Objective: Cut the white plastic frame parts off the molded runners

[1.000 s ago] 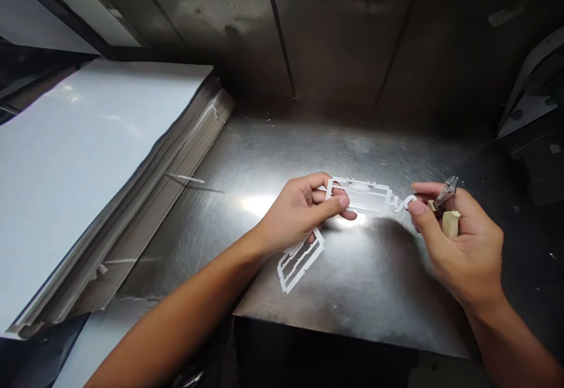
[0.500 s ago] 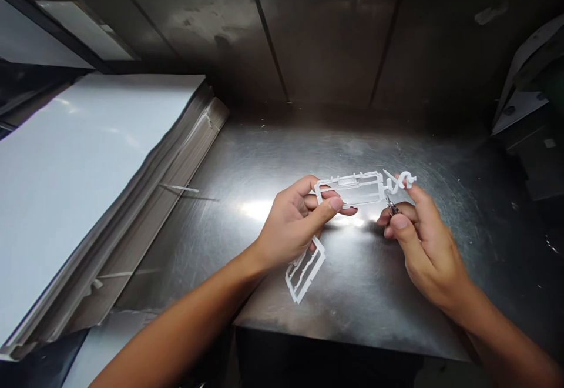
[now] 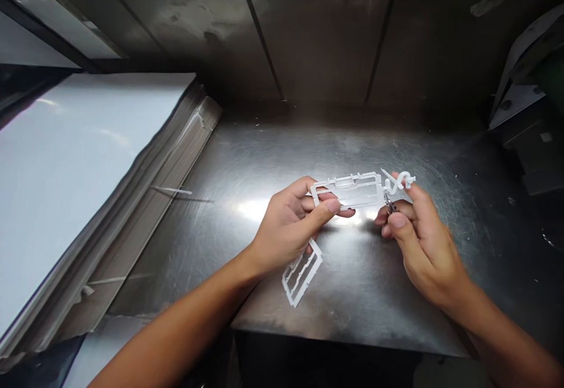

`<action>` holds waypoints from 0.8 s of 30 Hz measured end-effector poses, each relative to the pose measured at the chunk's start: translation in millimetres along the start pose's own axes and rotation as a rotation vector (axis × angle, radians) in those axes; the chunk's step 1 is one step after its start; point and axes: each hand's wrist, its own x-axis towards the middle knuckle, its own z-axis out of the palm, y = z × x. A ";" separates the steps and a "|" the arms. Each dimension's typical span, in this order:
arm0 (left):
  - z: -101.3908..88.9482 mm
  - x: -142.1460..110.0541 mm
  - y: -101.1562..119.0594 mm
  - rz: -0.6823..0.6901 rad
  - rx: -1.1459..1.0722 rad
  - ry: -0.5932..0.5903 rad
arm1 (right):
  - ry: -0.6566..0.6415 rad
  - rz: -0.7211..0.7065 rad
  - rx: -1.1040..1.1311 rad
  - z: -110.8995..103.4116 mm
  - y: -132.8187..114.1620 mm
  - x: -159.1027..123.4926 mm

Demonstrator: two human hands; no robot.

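Observation:
My left hand point(image 3: 295, 220) is closed on a white rectangular plastic frame point(image 3: 379, 190), thumb in front and fingers behind. A second white plastic frame point(image 3: 307, 278) hangs at a slant below that palm; its upper end is hidden by the hand. At the right end of the upper frame sits a curly white plastic sprue point(image 3: 399, 183). My right hand point(image 3: 423, 244) grips small metal nippers point(image 3: 390, 204), mostly covered by the fingers, with the tips at the joint between frame and sprue. The right index finger stretches up behind the sprue, seemingly touching it.
A scratched metal table point(image 3: 352, 294) lies under both hands, its front edge close below. To the left stands a tall stack of sheets point(image 3: 88, 159) with white straps at its side. A dark panelled wall point(image 3: 317, 35) rises behind. White scraps dot the table.
The view has shifted slightly, so everything sits a little further left. The nippers' tips are closer against the joint by the sprue. Both hands keep their holds.

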 end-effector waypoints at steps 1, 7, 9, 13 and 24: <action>-0.1 0.1 0.0 -0.003 0.003 -0.001 | -0.002 0.001 0.003 0.2 -0.2 0.4; -1.2 0.3 -1.4 -0.017 0.021 -0.001 | -0.006 0.026 0.015 0.5 -2.1 0.9; -0.9 -0.3 -1.2 -0.026 0.030 -0.001 | 0.002 0.027 0.008 0.7 -2.5 0.8; 2.0 -1.1 1.7 -0.022 0.031 0.004 | 0.010 0.052 0.004 0.8 -3.2 0.4; 6.8 -0.1 5.7 -0.017 0.022 0.013 | 0.008 0.090 -0.016 -1.0 -4.0 -1.9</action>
